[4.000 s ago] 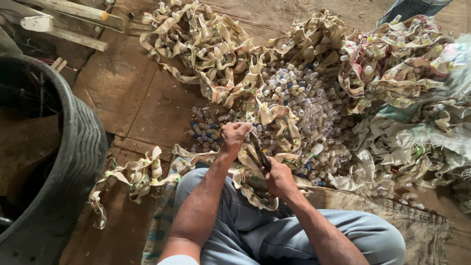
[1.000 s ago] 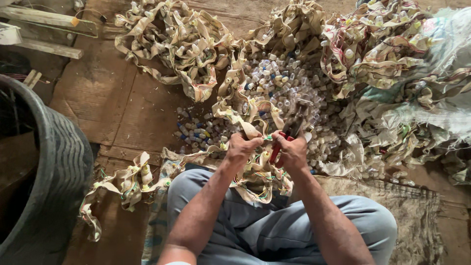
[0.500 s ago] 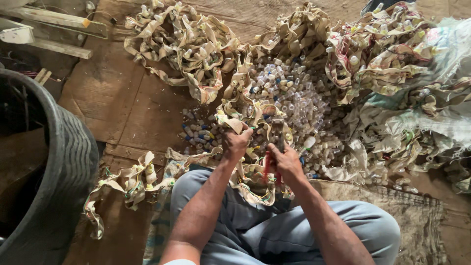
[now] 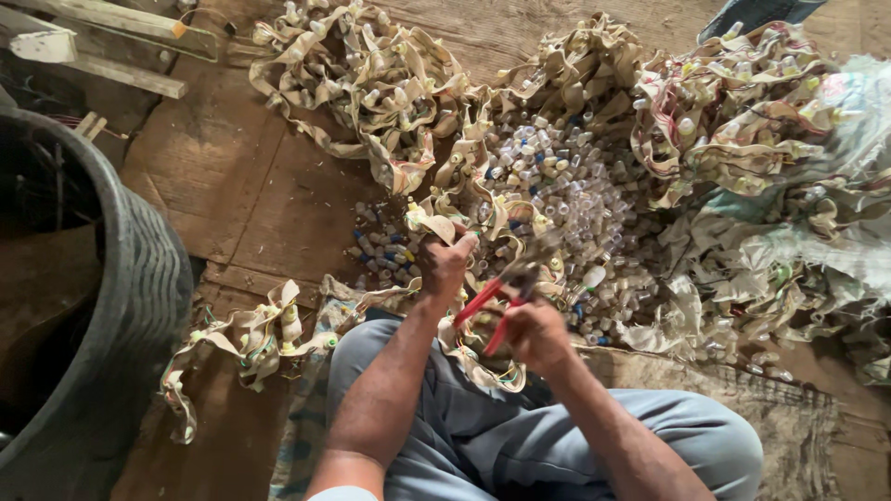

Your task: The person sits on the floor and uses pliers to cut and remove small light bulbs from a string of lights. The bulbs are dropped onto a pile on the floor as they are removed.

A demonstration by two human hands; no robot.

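My left hand (image 4: 444,263) grips a beige cloth strip (image 4: 436,223) studded with small white plastic sockets, holding it up over my lap. My right hand (image 4: 536,332) holds red-handled cutting pliers (image 4: 497,301); the handles are spread and the blurred jaws point up toward the strip near a white socket (image 4: 592,276). Behind both hands lies a heap of loose small sockets and caps (image 4: 557,195). The strip trails down across my knees in grey trousers (image 4: 483,436).
A large dark ribbed tub (image 4: 121,306) stands at the left. Tangled piles of the same socket strip (image 4: 371,83) and another pile (image 4: 742,102) ring the heap. A cut strip (image 4: 251,334) lies by my left knee. Wooden battens (image 4: 111,56) lie at top left on brown board flooring (image 4: 241,186).
The pliers' red handles have spread apart and my right hand has dropped back toward my lap. My left hand still holds the strip, raised slightly.
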